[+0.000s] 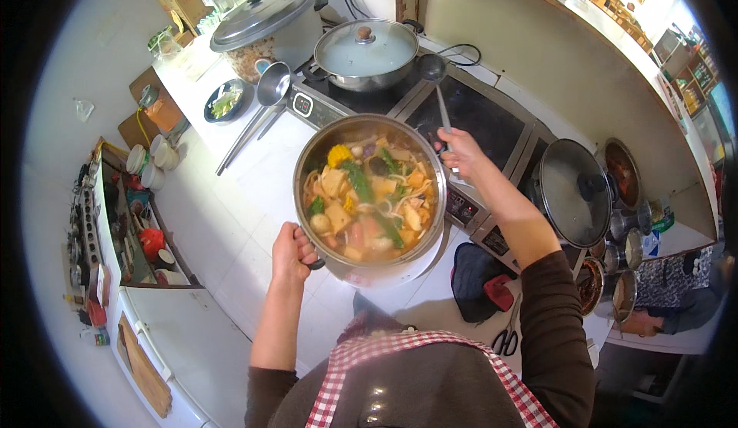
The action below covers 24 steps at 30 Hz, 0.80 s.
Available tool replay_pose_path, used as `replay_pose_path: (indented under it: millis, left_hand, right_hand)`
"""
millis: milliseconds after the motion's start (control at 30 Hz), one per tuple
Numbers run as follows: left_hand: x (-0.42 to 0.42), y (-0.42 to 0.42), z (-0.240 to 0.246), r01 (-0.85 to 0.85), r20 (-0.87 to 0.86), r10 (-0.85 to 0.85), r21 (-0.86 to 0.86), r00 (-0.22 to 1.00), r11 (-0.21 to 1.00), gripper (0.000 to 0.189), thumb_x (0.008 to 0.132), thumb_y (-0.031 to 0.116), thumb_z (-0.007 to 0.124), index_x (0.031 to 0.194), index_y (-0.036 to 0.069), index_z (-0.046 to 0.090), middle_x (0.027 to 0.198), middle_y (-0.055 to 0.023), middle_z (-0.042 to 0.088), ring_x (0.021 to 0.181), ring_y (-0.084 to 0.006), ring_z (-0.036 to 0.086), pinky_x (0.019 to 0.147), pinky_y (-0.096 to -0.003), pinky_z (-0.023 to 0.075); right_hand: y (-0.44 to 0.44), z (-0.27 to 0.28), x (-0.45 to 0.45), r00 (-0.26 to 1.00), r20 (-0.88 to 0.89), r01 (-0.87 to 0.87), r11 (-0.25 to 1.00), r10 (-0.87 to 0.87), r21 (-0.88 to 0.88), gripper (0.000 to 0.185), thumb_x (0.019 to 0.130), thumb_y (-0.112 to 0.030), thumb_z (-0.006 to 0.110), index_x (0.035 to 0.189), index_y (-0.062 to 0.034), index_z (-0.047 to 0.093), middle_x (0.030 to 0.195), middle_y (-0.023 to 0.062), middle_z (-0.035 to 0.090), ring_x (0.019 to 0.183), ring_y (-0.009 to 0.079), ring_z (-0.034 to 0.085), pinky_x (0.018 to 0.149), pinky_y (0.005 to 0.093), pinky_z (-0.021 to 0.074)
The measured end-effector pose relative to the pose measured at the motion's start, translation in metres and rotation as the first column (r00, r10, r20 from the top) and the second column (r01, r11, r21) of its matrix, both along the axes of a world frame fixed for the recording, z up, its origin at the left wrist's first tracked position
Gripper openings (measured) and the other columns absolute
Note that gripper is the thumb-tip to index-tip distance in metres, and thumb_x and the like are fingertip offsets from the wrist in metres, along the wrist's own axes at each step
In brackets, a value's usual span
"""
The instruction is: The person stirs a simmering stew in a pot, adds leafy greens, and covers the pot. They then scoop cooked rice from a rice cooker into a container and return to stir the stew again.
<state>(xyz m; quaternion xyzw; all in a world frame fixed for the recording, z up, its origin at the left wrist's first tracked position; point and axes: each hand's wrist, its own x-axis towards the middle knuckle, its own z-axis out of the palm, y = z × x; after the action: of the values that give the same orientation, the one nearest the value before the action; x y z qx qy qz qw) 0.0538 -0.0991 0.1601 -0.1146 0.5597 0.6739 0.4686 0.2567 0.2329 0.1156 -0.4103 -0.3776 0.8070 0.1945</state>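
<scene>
My left hand [294,250] is closed on the dark side handle of a metal pot [301,220]. Soup with corn, tofu-like pieces, green vegetables, noodles and balls [369,197] fills the pot, which is above a white bowl or dish [380,278]. My right hand [458,151] grips the handle of a ladle [432,68]; its dark bowl points away from me, near a lidded pan. The right fingers are close to the pot's upper right rim; whether they also hold the pot there cannot be told.
A lidded pan [366,53] stands on an induction cooker [328,105]. Another lidded pan [576,192] is at the right. Black-handled scissors [507,338] and a dark cloth [478,281] lie near my right arm. At the left are a second ladle [274,85] and a small bowl of greens [225,102].
</scene>
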Motion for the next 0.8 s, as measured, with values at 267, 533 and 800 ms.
replay_pose_path:
  millis: [267, 533, 800]
  left_hand:
    - [0.033, -0.042, -0.042, -0.177, -0.132, 0.171, -0.033, 0.976, 0.984, 0.036, 0.090, 0.024, 0.045, 0.057, 0.020, 0.030, 0.047, 0.0086, 0.023, 0.036, -0.0059, 0.017, 0.035, -0.0240, 0.0129]
    - [0.040, -0.048, -0.051, -0.212, -0.086, 0.217, 0.063, 0.972, 0.975, 0.038, 0.090, 0.022, 0.047, 0.055, 0.018, 0.031, 0.046, 0.0072, 0.025, 0.036, -0.0063, 0.018, 0.034, -0.0237, 0.0139]
    - [0.049, -0.058, -0.065, -0.200, -0.169, 0.224, 0.145, 0.960, 0.969, 0.035, 0.088, 0.016, 0.043, 0.056, 0.015, 0.030, 0.049, 0.0054, 0.026, 0.038, -0.0077, 0.022, 0.035, -0.0252, 0.0161]
  right_hand:
    - [-0.030, -0.027, -0.031, 0.996, -0.059, -0.060, 0.991, 0.067, 0.116, 0.013, 0.093, -0.026, 0.055, 0.096, -0.0148, 0.049, 0.076, 0.0030, 0.052, 0.041, 0.0045, 0.028, 0.035, 0.0212, 0.0194]
    - [-0.030, -0.028, -0.029, 0.994, -0.044, -0.092, 0.977, 0.102, 0.192, 0.021, 0.094, -0.026, 0.053, 0.110, -0.0134, 0.049, 0.078, 0.0019, 0.054, 0.040, 0.0039, 0.028, 0.036, 0.0209, 0.0194]
    - [-0.059, -0.014, -0.002, 0.991, 0.135, -0.062, 0.812, -0.021, 0.581, 0.038, 0.096, -0.030, 0.048, 0.127, -0.0076, 0.051, 0.111, 0.0033, 0.062, 0.039, 0.0019, 0.029, 0.036, 0.0201, 0.0215]
